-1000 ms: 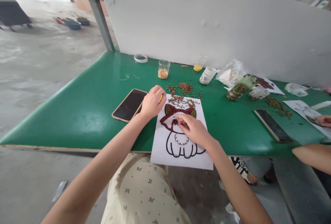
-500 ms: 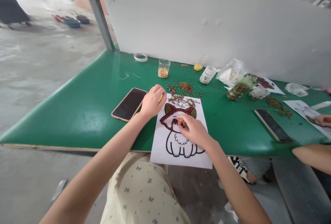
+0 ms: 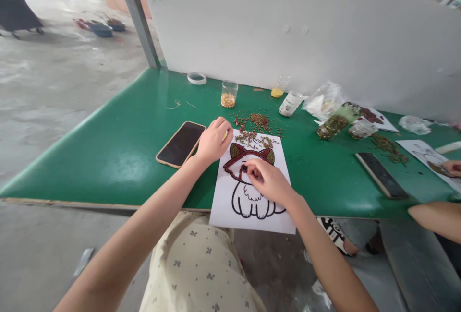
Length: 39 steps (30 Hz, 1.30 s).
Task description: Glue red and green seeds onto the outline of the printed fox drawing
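Observation:
A white sheet (image 3: pixel 252 216) with a black-outlined cartoon animal lies at the near edge of the green table (image 3: pixel 118 158), its lower part hanging over the edge. The animal's head is partly filled with red and olive beans. My right hand (image 3: pixel 268 180) rests on the drawing with fingertips pinched at the face, on something too small to name. My left hand (image 3: pixel 213 140) is curled at the sheet's upper left corner around a small yellow object. Loose red and green beans (image 3: pixel 257 122) lie just beyond the sheet.
A dark phone (image 3: pixel 181 143) lies left of my left hand. Farther back stand a glass of yellow kernels (image 3: pixel 229 94), a bottle (image 3: pixel 290 103), a tape roll (image 3: pixel 197 78) and bags of beans (image 3: pixel 336 121). Another phone (image 3: pixel 381 174) and another person's arm (image 3: pixel 434 218) are at the right.

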{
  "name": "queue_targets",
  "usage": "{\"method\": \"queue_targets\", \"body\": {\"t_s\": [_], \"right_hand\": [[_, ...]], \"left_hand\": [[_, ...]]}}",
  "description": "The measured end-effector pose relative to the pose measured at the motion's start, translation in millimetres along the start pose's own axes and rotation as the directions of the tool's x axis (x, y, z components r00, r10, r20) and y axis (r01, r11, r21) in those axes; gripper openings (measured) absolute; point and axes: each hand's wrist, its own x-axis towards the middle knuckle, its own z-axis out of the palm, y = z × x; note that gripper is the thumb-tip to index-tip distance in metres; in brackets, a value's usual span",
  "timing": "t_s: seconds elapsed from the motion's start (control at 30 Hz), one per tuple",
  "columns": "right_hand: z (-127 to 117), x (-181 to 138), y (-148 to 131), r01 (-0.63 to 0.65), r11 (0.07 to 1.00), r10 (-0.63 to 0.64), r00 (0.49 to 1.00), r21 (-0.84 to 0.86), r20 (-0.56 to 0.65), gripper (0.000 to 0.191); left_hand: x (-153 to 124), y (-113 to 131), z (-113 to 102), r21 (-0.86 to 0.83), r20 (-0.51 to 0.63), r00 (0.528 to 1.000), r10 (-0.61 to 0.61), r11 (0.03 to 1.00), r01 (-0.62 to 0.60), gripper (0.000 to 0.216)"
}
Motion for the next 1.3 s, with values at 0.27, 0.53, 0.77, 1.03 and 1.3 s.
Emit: {"method": "queue_targets", "body": {"t_s": [0.27, 0.53, 0.77, 1.03, 1.3], "right_hand": [[0.6, 0.0, 2.2, -0.014, 0.999, 0.013, 0.999, -0.03, -0.042, 0.028], [1.2, 0.2, 1.9, -0.01, 0.999, 0.008, 0.999, -0.043, -0.045, 0.028], [0.8, -0.7, 0.3, -0.006, 1.0, 0.005, 0.999, -0.01, -0.046, 0.029], [-0.4, 0.4, -1.8, -0.012, 1.0, 0.011, 1.0, -0.026, -0.018, 0.027], [0.0, -1.0, 3.2, -0.051, 0.999, 0.05, 0.995, -0.005, -0.085, 0.024]], "left_hand": [[-0.2, -0.1, 0.4, 0.006, -0.004, 1.0, 0.001, 1.0, -0.001, 0.019], [-0.1, 0.7, -0.3, 0.008, -0.004, 1.0, -0.004, 1.0, 0.004, 0.019], [-0.1, 0.4, 0.1, 0.013, -0.001, 1.0, -0.002, 1.0, 0.002, 0.019], [0.1, 1.7, -0.7, 0.002, 0.003, 1.0, -0.011, 1.0, 0.011, 0.019], [0.1, 1.9, -0.2, 0.008, 0.003, 1.0, -0.012, 1.0, 0.012, 0.018]]}}
